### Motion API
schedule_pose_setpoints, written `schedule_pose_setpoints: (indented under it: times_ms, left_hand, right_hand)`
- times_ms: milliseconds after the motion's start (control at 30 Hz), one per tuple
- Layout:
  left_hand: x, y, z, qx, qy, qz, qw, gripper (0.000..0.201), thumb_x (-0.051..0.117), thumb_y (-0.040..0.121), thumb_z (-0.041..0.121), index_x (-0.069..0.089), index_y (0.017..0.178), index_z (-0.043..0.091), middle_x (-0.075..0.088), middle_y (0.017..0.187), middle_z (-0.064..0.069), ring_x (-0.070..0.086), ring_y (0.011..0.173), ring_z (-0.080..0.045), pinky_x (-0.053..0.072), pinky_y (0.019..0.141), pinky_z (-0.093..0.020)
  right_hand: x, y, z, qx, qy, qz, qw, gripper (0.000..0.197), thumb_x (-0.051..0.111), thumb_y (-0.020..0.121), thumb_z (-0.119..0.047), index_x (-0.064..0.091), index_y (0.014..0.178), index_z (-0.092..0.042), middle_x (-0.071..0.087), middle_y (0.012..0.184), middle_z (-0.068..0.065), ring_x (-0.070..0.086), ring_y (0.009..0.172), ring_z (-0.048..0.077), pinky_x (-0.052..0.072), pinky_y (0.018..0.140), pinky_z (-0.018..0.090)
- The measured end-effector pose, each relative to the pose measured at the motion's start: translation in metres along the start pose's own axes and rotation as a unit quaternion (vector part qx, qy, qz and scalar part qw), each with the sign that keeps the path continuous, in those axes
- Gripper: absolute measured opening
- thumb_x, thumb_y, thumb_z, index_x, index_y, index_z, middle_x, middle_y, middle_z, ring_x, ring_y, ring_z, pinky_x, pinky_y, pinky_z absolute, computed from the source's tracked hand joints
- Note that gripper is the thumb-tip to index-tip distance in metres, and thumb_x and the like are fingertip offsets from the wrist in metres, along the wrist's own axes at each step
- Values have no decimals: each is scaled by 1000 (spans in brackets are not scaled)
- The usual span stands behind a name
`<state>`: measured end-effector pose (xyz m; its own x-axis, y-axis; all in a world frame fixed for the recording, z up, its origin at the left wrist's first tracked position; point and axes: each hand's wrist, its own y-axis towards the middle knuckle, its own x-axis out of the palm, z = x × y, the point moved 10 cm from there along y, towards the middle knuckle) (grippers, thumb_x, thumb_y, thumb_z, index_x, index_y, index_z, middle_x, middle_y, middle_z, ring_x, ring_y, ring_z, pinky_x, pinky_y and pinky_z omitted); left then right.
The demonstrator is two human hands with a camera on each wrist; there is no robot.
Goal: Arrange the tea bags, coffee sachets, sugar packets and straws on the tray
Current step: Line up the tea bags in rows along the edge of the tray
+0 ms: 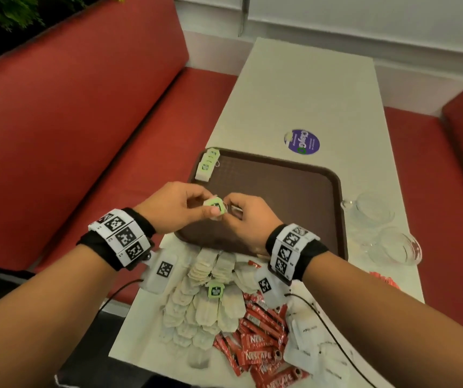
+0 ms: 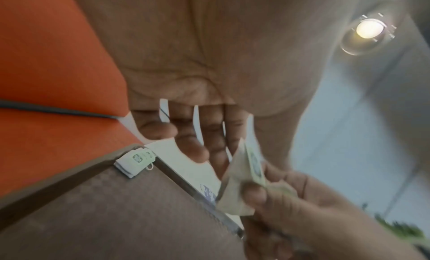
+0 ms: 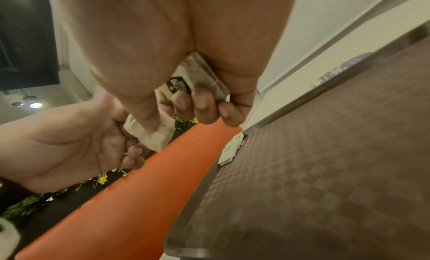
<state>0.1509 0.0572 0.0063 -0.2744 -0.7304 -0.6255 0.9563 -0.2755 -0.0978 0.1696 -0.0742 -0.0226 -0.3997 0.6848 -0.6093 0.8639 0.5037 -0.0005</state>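
Observation:
Over the near left part of the brown tray (image 1: pixel 280 197) both hands meet on one tea bag (image 1: pixel 215 208) with a green tag. My left hand (image 1: pixel 196 204) pinches its left side and my right hand (image 1: pixel 233 210) pinches its right side. In the right wrist view the right thumb presses that tea bag (image 3: pixel 151 133), while the curled fingers hold a small bundle of tea bags (image 3: pixel 202 76) against the palm. A short stack of tea bags (image 1: pixel 207 165) lies in the tray's far left corner and also shows in the left wrist view (image 2: pixel 135 160).
Loose tea bags (image 1: pixel 205 301) are piled on the table in front of the tray, with red coffee sachets (image 1: pixel 258 334) and white sugar packets (image 1: pixel 308 348) to their right. Two glass cups (image 1: pixel 373 208) stand right of the tray. A red bench (image 1: pixel 85 135) runs along the left.

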Motion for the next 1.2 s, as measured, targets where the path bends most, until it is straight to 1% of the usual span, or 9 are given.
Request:
schedule_pose_setpoints:
  times_ms: [67, 167, 300, 400, 467, 567, 733, 967, 1200]
  left_hand:
    - [0, 5, 7, 25, 39, 16, 999, 12, 75, 85, 37, 73, 92, 28, 66, 70, 12, 52, 59, 0, 39, 58, -14]
    - [-5, 16, 13, 45, 51, 48, 997, 6, 76, 86, 27, 71, 90, 30, 67, 74, 7, 53, 62, -3, 44, 62, -21]
    - [-10, 32, 12, 47, 66, 45, 996, 7, 76, 86, 26, 73, 91, 29, 69, 78, 9, 57, 67, -4, 47, 67, -23]
    - [-20, 48, -2, 28, 96, 52, 994, 8, 73, 88, 26, 74, 96, 25, 70, 82, 6, 60, 72, -11, 50, 71, -30]
    - [-34, 64, -16, 6, 160, 70, 985, 11, 70, 90, 28, 73, 99, 23, 68, 81, 5, 59, 74, -16, 46, 71, -30]
    - [-40, 91, -53, -75, 283, 20, 956, 16, 65, 92, 31, 70, 106, 24, 65, 87, 2, 56, 82, -19, 41, 73, -29]
    - [-25, 130, -87, -122, 333, -60, 933, 31, 64, 94, 32, 66, 121, 17, 67, 113, -8, 60, 103, -29, 44, 79, -31]
    - [-23, 167, -96, -134, 357, -37, 923, 32, 69, 91, 31, 69, 121, 20, 67, 122, -7, 60, 111, -29, 51, 92, -37]
    - [-17, 174, -106, -149, 393, -22, 907, 36, 77, 83, 27, 65, 118, 25, 60, 122, -6, 59, 109, -30, 50, 86, -37]
  right_hand:
    - [0, -1, 2, 10, 10, -4, 1000, 17, 70, 90, -34, 65, 104, -25, 65, 84, -12, 60, 74, -2, 52, 70, 20]
    - [2, 2, 1, 10, 21, -12, 1000, 15, 69, 91, -33, 67, 91, -19, 66, 76, -2, 58, 68, 11, 51, 69, 37]
    - [-3, 9, 9, 41, 32, -1, 999, 18, 67, 92, -37, 67, 84, -21, 67, 77, 4, 61, 72, 22, 51, 70, 40]
    - [-5, 13, 17, 67, 9, -7, 998, 14, 64, 94, -32, 64, 102, -21, 69, 91, -1, 62, 81, 17, 50, 74, 32]
    - [-7, 13, 23, 91, 19, -6, 996, 16, 60, 95, -22, 57, 110, -19, 64, 87, -5, 58, 72, 12, 44, 65, 24]
    - [-14, 11, 28, 114, 43, 6, 993, 13, 56, 90, -12, 49, 101, -15, 57, 70, -4, 48, 56, 12, 38, 54, 22]
    - [-19, 14, 28, 120, 43, 14, 992, 14, 55, 90, -13, 45, 82, -16, 51, 68, -3, 44, 59, 15, 38, 56, 28]
    - [-18, 16, 29, 118, 92, -1, 989, 4, 54, 87, -9, 54, 85, -13, 75, 83, 6, 72, 66, 23, 47, 56, 27]
    - [-21, 9, 36, 122, 128, 4, 984, 8, 52, 92, -10, 52, 89, -16, 77, 82, -2, 74, 70, 22, 60, 72, 55]
